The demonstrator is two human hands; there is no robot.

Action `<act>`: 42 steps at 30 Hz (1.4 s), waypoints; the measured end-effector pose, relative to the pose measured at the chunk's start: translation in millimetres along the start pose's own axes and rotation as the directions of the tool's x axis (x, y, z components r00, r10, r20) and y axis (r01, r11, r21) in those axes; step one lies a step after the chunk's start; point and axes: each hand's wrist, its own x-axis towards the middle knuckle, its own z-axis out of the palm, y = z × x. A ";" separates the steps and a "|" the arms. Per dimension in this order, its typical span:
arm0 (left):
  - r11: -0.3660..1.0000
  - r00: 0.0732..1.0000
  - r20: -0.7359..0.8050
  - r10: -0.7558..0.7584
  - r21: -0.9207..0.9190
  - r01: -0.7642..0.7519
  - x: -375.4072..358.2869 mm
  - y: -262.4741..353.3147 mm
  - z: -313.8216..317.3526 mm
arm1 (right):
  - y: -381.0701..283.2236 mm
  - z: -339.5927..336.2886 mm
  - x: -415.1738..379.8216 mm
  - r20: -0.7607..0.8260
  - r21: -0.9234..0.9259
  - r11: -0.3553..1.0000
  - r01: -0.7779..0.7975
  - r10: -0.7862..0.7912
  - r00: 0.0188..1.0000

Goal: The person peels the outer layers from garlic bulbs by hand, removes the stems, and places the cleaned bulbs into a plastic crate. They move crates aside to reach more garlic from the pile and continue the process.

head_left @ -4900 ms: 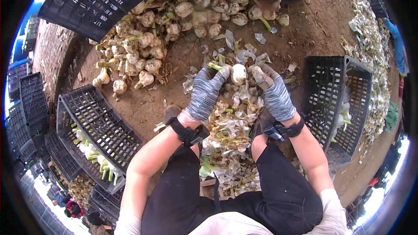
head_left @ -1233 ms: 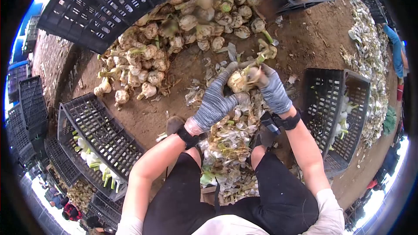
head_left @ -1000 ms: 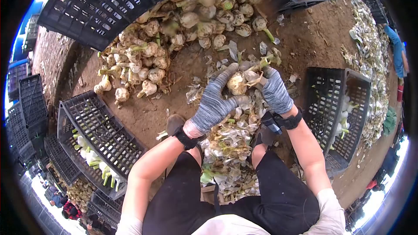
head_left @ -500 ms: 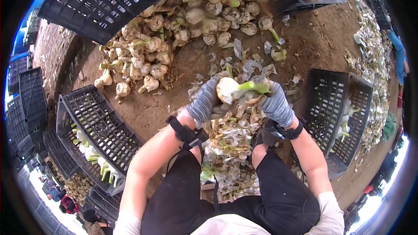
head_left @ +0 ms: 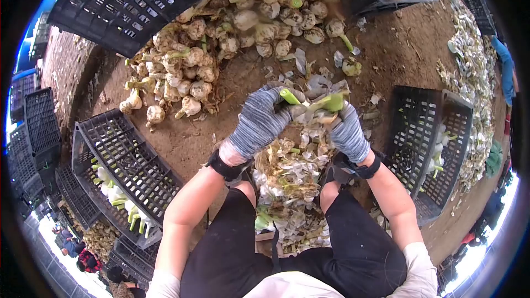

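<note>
My left hand (head_left: pixel 262 118), in a grey striped glove, is closed around a garlic bulb whose cut green stem (head_left: pixel 289 96) points up past the fingers; the bulb itself is mostly hidden by the glove. Close by on the right, my gloved right hand (head_left: pixel 349 135) pinches a strip of greenish outer garlic skin (head_left: pixel 333 102), stretched between the two hands. Below them, a heap of loose garlic peelings (head_left: pixel 292 174) lies between my knees. Ahead on the ground is a pile of unpeeled garlic bulbs (head_left: pixel 193 69).
A black crate (head_left: pixel 127 171) with peeled garlic stands at left, another black crate (head_left: pixel 417 138) with some garlic at right. A large tilted crate (head_left: pixel 138 5) overhangs the pile. More peelings (head_left: pixel 472 94) lie along the far right, near a person's blue-clothed leg (head_left: pixel 503 69).
My left hand has turned over the garlic, so the white bulb is covered and the stem now points up. My right hand has drawn a strip of skin away from the stem.
</note>
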 end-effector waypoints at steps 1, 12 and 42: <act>1.000 1.000 0.000 0.000 -0.002 0.000 -0.6 -0.8 -1.2 | 5.4 -4.9 0.1 0.046 0.117 0.988 -0.103 0.098 0.994; 0.558 0.939 0.267 -0.219 -0.755 0.345 -11.7 -17.2 -9.8 | 22.7 4.3 -1.9 0.291 0.111 0.940 -0.324 0.281 0.915; 0.999 0.964 -0.265 -0.016 -0.038 0.006 -13.1 -21.9 26.2 | -25.1 7.0 3.5 0.033 -0.407 0.904 0.130 -0.128 0.991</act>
